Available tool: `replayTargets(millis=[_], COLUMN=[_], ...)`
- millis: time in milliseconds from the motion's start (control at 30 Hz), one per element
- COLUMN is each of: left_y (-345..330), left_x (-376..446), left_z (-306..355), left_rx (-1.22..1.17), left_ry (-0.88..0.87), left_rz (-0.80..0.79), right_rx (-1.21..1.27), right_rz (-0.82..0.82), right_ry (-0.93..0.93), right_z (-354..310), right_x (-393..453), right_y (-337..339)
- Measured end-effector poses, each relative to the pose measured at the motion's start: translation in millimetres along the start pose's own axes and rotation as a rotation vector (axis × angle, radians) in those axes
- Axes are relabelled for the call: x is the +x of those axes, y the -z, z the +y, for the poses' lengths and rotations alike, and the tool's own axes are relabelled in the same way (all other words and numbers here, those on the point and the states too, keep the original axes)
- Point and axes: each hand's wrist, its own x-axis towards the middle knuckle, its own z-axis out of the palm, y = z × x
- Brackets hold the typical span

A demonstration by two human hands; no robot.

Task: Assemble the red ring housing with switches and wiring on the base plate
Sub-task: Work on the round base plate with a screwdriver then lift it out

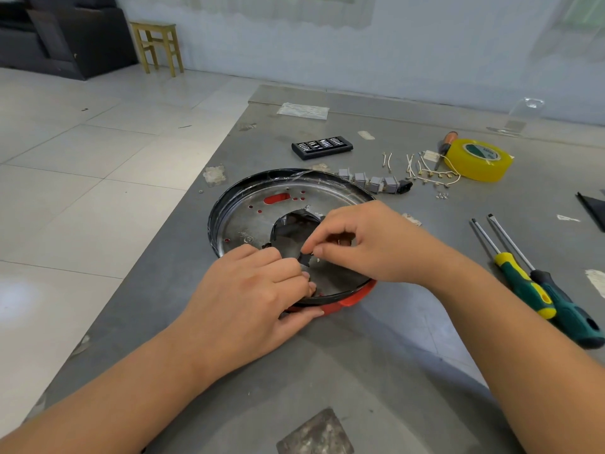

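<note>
Pinching small black part [306, 258] with both our hands, left hand [258, 290] and right hand [363, 244], over base plate [248, 221]; red ring housing [353, 298] beneath, near tabletop [376, 371] left edge; screwdrivers [537, 290] right, switches [370, 183] behind.

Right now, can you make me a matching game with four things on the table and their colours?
Things:
1. tape roll
2. ring housing
3. bit case
4. switches

Colours:
A. grey
B. yellow
C. black
D. red

Pairs: 1-B, 2-D, 3-C, 4-A
</note>
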Motion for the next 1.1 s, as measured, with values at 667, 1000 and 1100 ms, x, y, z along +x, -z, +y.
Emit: replayTargets(millis=[667, 1000, 1100], left_y=[-5.7, -7.6, -8.1], left_x=[-5.3, -6.3, -6.1], left_z=[3.1, 2.7, 2.7], left_rx=[0.044, 0.065, 0.070], left_ry=[0.050, 0.055, 0.051], left_rz=[0.054, 0.081, 0.082], right_rx=[0.050, 0.018, 0.008], right_rz=[-0.338, -0.433, -0.435], right_ry=[-0.137, -0.132, -0.136], right_z=[-7.5, -11.9, -13.3], right_x=[3.3, 7.6, 7.5], right_y=[15.1, 15.2, 14.4])
